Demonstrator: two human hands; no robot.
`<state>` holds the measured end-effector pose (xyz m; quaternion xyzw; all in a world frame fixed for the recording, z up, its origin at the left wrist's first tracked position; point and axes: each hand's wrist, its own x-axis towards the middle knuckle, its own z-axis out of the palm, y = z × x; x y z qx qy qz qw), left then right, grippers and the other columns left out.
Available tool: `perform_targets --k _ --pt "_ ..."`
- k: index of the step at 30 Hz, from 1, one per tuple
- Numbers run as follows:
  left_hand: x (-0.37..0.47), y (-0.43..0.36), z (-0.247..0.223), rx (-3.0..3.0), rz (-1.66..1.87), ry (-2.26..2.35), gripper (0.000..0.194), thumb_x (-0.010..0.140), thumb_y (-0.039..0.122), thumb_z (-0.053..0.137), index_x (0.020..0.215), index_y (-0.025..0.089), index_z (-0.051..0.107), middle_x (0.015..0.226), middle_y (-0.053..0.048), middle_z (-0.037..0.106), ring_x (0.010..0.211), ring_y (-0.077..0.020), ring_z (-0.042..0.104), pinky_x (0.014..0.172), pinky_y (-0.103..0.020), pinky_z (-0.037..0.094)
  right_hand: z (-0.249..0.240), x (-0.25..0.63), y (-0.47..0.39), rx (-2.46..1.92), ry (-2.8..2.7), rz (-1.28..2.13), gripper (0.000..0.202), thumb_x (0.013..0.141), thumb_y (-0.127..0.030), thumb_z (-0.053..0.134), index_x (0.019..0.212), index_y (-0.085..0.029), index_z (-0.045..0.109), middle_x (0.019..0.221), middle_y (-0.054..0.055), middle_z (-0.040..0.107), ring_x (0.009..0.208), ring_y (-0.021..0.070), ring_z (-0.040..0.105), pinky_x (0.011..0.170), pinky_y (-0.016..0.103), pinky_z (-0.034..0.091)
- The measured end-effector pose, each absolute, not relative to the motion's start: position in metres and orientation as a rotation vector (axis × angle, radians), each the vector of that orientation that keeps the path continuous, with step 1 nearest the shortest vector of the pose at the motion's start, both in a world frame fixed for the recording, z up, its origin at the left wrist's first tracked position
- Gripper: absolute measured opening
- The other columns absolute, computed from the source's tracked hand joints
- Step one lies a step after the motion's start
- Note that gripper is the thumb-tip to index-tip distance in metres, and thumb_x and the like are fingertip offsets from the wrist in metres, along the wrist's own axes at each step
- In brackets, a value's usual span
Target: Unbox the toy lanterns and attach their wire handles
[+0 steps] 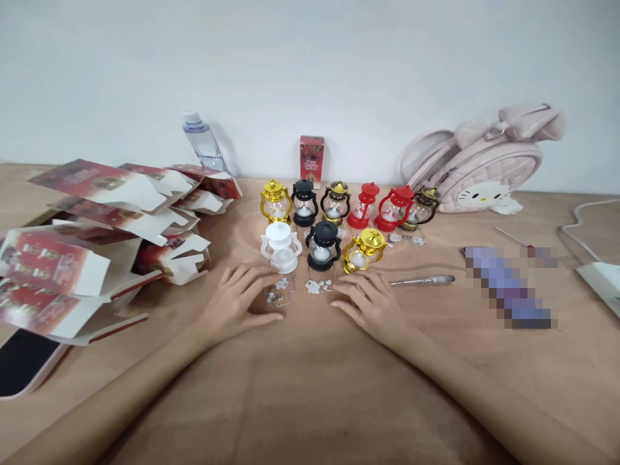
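Both hands rest on the table with fingers spread, holding nothing. My left hand (242, 300) lies in front of the white lantern (281, 248), beside small white parts and bent wire pieces (278, 296). My right hand (372, 303) sits in front of the tilted gold lantern (365, 248), its fingers near the handle end of a clear screwdriver (423, 280). Between the hands stands a black lantern (323, 247), with small white parts (317, 286) before it. Behind is a row of several mini lanterns, including a gold one (275, 201), a black one (304, 203) and a red one (371, 205).
Opened red-and-white boxes (97, 187) pile up at left, over a dark-screened device (24, 361). A water bottle (203, 142), a small red box (311, 160) and a pink bag (484, 168) stand along the wall. A blurred-out object (508, 287) and a white cable (576, 213) lie at right.
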<state>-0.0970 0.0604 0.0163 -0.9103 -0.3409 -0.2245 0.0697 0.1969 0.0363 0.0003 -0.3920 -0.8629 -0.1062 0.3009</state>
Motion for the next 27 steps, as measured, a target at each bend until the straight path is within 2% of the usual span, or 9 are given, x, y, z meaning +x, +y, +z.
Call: perform_targets --k 6,15,22,27 --pt "-0.074 0.058 0.013 -2.753 -0.692 -0.866 0.035 0.089 0.045 0.055 0.112 0.019 0.059 0.11 -0.006 0.069 0.101 -0.0217 0.06 0.086 -0.035 0.038 -0.002 0.227 0.036 -1.196 -2.237 -0.199 0.035 0.084 -0.046 0.06 0.107 -0.02 0.065 0.105 0.009 0.07 0.098 0.0255 0.056 0.085 0.041 0.046" --pt "-0.034 0.065 0.01 -2.656 -0.756 -0.862 0.023 0.095 0.032 0.047 0.098 0.02 0.067 0.1 -0.002 0.072 0.092 -0.0181 0.06 0.079 -0.032 0.038 0.007 0.247 0.035 -1.115 -2.385 0.194 0.051 0.084 -0.045 0.062 0.129 -0.024 0.053 0.124 0.01 0.063 0.117 0.0272 0.053 0.095 0.047 0.043" --pt "-0.031 0.076 0.009 -2.601 -0.68 -0.887 0.019 0.094 0.03 0.051 0.093 0.019 0.067 0.096 -0.003 0.072 0.085 -0.019 0.057 0.072 -0.032 0.036 0.005 0.259 0.05 -1.155 -2.343 0.305 0.044 0.083 -0.042 0.065 0.123 -0.025 0.058 0.12 0.009 0.065 0.118 0.026 0.053 0.097 0.048 0.042" --pt "-0.029 0.076 0.009 -2.592 -0.735 -0.841 0.025 0.09 0.039 0.055 0.093 0.016 0.064 0.092 -0.005 0.071 0.085 -0.0206 0.057 0.072 -0.033 0.036 0.002 0.252 0.054 -1.165 -2.357 0.207 0.038 0.084 -0.042 0.063 0.117 -0.023 0.06 0.117 0.009 0.066 0.113 0.0246 0.055 0.093 0.045 0.043"
